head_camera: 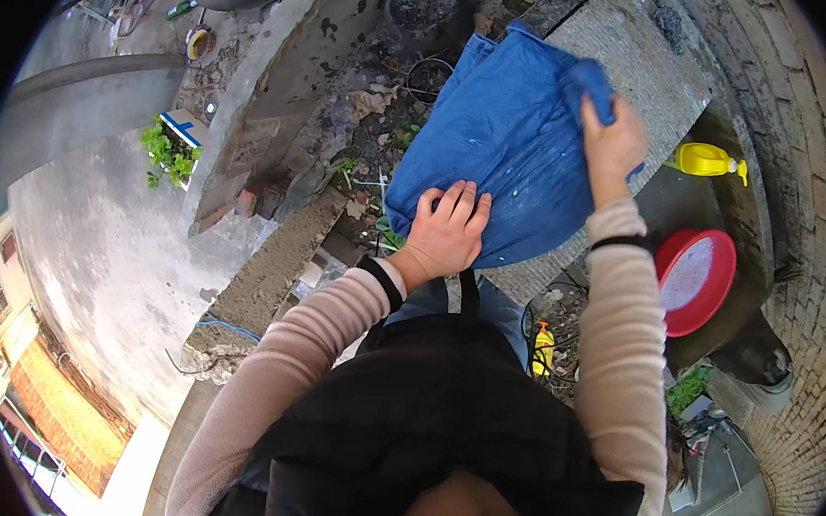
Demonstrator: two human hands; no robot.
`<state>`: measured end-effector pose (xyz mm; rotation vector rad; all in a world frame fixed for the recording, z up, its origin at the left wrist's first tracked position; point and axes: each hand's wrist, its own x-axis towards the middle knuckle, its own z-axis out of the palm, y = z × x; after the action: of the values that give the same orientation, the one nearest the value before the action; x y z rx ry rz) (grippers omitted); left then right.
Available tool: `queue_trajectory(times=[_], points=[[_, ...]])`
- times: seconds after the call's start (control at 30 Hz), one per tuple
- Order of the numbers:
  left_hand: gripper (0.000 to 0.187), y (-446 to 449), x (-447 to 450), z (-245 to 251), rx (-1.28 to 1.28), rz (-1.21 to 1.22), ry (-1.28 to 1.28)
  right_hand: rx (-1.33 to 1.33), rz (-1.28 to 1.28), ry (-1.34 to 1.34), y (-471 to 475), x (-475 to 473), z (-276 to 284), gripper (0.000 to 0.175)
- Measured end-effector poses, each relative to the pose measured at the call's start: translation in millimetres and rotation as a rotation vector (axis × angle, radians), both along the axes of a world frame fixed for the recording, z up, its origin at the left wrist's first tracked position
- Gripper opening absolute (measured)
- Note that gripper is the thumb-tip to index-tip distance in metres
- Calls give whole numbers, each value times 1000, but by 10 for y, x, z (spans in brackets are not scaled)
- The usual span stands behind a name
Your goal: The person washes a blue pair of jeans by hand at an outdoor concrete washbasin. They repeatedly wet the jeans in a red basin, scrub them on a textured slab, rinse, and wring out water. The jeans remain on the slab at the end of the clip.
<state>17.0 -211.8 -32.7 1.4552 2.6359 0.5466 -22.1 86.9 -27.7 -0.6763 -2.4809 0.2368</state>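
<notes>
A wet blue denim garment (512, 134) lies spread over a ridged stone slab (629, 63). My left hand (448, 232) presses flat on its near left part, fingers spread and slightly bent, pinning the cloth. At the garment's right side, my right hand (615, 139) grips a blurred blue object (588, 89); whether it is a brush or a bunched fold of the denim, I cannot tell. Small whitish specks show on the cloth between my hands.
A red basin (721, 285) of sudsy water stands right, below a yellow pump bottle (709, 160). Another yellow bottle (543, 350) is near my legs. Left of the slab are a soil bed with a dark pot (422, 4) and a concrete wall (274, 76). A brick wall (812, 330) curves along the right.
</notes>
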Motion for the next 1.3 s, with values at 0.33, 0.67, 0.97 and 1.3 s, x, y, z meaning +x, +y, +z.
queue_trajectory(times=[0.33, 0.67, 0.97, 1.3], points=[[58, -10, -24, 2, 33, -11, 26, -413, 268, -31, 328, 619, -32, 59], [45, 451, -282, 421, 174, -44, -154, -155, 281, -170, -374, 1305, -273, 57], [32, 1944, -1001, 119, 467, -162, 80, -350, -68, 255, 147, 874, -91, 36], [54, 1237, -613, 307, 163, -410, 86, -90, -39, 21, -743, 1009, -65, 28]])
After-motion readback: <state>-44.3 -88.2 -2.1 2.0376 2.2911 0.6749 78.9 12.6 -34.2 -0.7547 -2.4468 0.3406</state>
